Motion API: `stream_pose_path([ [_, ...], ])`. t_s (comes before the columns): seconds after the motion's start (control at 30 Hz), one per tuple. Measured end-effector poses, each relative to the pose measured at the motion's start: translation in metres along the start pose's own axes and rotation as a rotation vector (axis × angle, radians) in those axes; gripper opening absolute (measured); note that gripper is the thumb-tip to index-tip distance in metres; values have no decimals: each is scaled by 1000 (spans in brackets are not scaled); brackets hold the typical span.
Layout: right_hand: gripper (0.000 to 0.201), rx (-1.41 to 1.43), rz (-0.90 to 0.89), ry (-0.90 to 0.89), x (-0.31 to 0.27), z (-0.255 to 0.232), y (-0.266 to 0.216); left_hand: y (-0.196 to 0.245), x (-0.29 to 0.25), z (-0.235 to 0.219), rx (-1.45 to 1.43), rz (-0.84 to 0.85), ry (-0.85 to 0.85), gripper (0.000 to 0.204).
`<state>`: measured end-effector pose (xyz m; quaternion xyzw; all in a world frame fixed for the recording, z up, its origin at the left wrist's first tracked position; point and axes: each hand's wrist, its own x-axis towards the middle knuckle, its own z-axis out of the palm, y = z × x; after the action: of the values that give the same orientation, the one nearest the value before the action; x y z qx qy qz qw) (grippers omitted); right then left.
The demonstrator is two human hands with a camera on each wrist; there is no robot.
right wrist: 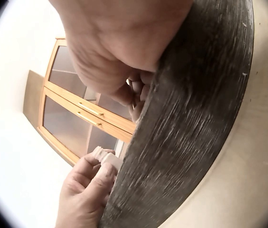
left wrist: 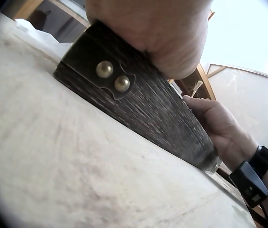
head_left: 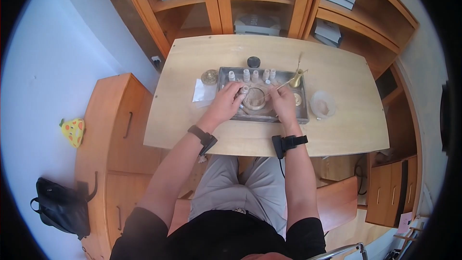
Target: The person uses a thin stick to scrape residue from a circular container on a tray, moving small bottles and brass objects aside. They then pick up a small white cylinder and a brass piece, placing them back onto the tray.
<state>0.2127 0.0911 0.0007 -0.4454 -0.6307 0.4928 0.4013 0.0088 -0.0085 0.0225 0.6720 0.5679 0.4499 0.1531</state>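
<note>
Head, left fingers (head_left: 234, 88) gripping vial (head_left: 245, 89), between tray edges (head_left: 260, 118)

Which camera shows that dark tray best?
The head view, since it looks down into the dark tray, showing its rim and interior. The left wrist view shows mainly outside wall with two studs; the right wrist view, mainly outside wall.

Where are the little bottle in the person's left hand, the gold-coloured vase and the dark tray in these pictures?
Little bottle (right wrist: 110, 158): right wrist view, on its pale side.
Gold-coloured vase (head_left: 296, 81): head view, on its rounded body.
Dark tray (left wrist: 157, 111): left wrist view, on its outer wall.
</note>
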Motion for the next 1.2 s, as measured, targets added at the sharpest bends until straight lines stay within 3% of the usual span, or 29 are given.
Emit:
stream_pose_path([
  [0.07,28,99,19,2,-3,-1,-4,1,0,-1,3,-4,-15,30],
  [0.27,29,279,-167,75,0,3,1,-7,0,3,83,81,5,31],
  [0.37,28,334,-93,61,-4,0,-5,-10,0,3,118,92,0,32],
  [0.73,20,445,-125,23,0,-2,2,-11,3,3,108,101,-30,35],
  [1.07,18,476,-195,-103,-3,-2,-2,-6,4,4,-4,-45,-55,34],
  [1.2,19,382,-146,-47,-2,-4,0,-5,4,3,-78,-126,-45,33],
])
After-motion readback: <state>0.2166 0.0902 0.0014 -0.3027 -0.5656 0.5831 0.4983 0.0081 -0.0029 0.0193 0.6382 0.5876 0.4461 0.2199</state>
